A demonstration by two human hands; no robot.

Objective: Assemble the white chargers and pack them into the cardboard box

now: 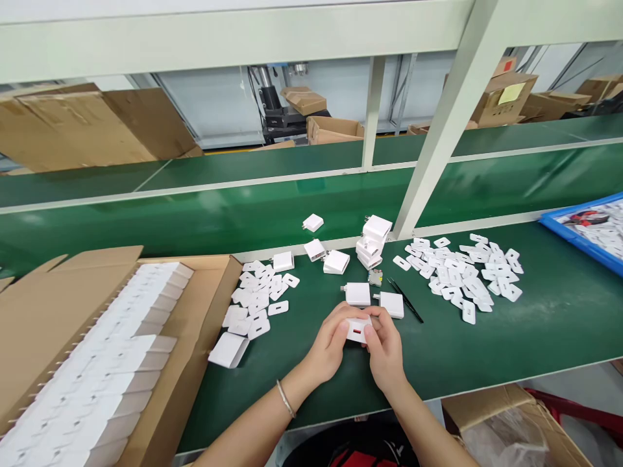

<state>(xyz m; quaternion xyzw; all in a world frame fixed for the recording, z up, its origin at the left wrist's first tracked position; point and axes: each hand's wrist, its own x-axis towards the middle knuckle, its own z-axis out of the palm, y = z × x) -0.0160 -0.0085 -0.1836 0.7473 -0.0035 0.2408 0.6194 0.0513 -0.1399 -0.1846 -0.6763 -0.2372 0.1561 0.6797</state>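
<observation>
A white USB charger (357, 329) with a red port in its end face is held between both hands near the bench's front edge. My left hand (333, 340) grips its left side, and my right hand (384, 344) closes on its right side with the thumb at the face. Just beyond my fingers lie two more white chargers (357, 294), their plug pins pointing left. Black tweezers (406, 301) rest to the right of them. A small grey-yellow part (375, 277) sits behind. Further back is a stack of white chargers (376, 237).
Loose white slotted plates (462, 272) form a pile on the right, with another pile of plates (257, 295) on the left. An open cardboard box (209, 337) holds rows of white housings. A blue tray (584, 237) stands far right; a slanted post (445, 136) rises behind the bench.
</observation>
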